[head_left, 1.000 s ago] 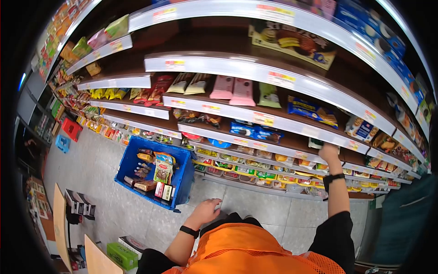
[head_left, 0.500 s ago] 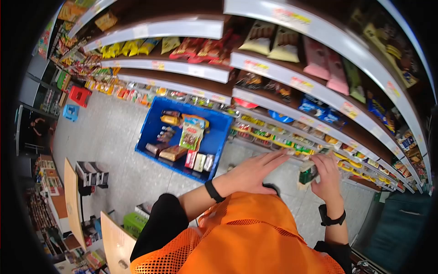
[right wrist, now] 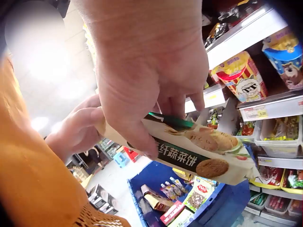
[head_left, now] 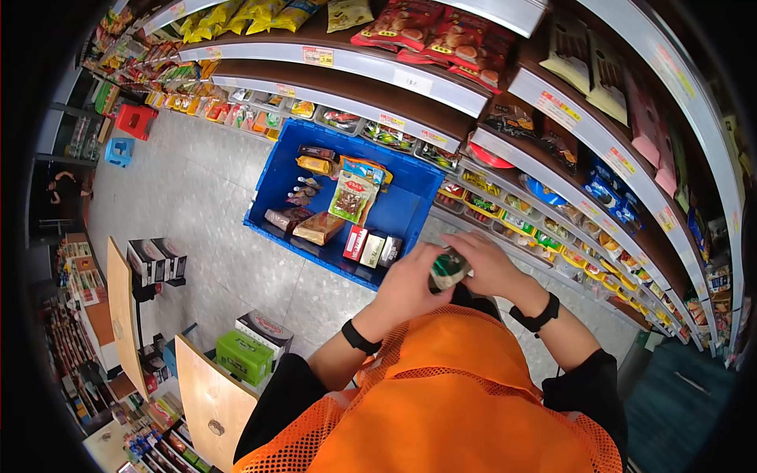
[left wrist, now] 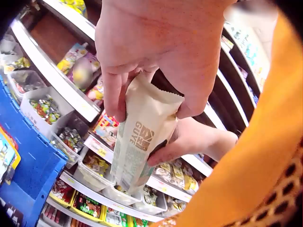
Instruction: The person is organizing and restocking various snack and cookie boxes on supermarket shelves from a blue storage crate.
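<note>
Between my two hands, in front of the orange vest, is a cream and green packet of biscuits. My left hand pinches one crimped end of the packet, thumb on one side and fingers on the other. Nearer the far end, my right hand grips it too, its thumb lying along the side. Biscuit pictures and white lettering on a dark band show on the packet in the right wrist view. The blue crate stands on the floor just beyond my left hand, holding several snack packs and small boxes.
Shelves of bagged snacks curve along the far side and right, with tubs of small packs at the bottom. Wooden panels and a green box stand at lower left. Farther back are a red stool and a blue stool.
My right hand has come off the shelf with the biscuit packet, down and left to the front of my body. My left hand has risen and taken hold of it. The view has swung left.
</note>
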Available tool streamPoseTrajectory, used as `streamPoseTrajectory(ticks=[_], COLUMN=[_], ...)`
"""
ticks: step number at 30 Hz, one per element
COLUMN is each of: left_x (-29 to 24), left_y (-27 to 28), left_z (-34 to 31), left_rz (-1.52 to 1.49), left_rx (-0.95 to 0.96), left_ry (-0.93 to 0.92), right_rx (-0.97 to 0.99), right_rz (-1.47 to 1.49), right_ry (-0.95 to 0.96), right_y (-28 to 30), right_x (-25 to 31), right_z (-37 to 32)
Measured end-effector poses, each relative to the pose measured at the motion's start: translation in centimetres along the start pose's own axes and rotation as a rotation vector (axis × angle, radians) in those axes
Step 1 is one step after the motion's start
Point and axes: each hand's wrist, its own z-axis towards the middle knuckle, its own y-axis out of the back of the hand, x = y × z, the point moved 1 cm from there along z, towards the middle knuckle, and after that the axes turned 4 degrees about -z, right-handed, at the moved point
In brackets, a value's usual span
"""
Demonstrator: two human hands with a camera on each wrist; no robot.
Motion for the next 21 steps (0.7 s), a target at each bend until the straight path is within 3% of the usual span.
streamPoseTrajectory(ticks=[4, 6, 12, 17, 21], left_x=[3.1, 5.4, 18.5, 29.6, 33.5], left_y=[3.4, 4.5, 2.6, -3.1, -7.3], left_z=[0.4, 1.1, 4.3, 6.5, 6.3], left_rz=[0.031, 0.092, 0.259, 0.321, 0.426], left_rx=[-0.151, -0.25, -0.295, -0.124, 0.024], left_ry=[0.207, 0.188, 0.37, 0.502, 0.686], right_rx=[0.031, 0.087, -0.016, -0.035, -0.095], right_rz=[-0.099, -0.119, -0.078, -0.134, -0.091], right_ry=[0.019, -0.062, -0.194, -0.351, -0.526], right_y=[0.3, 1.0, 0.8, 0.1, -0.1], right_x=[0.0, -1.0, -3.2, -2.8, -1.9], right_z=[1.7, 0.8, -5.8, -11.7, -15.5])
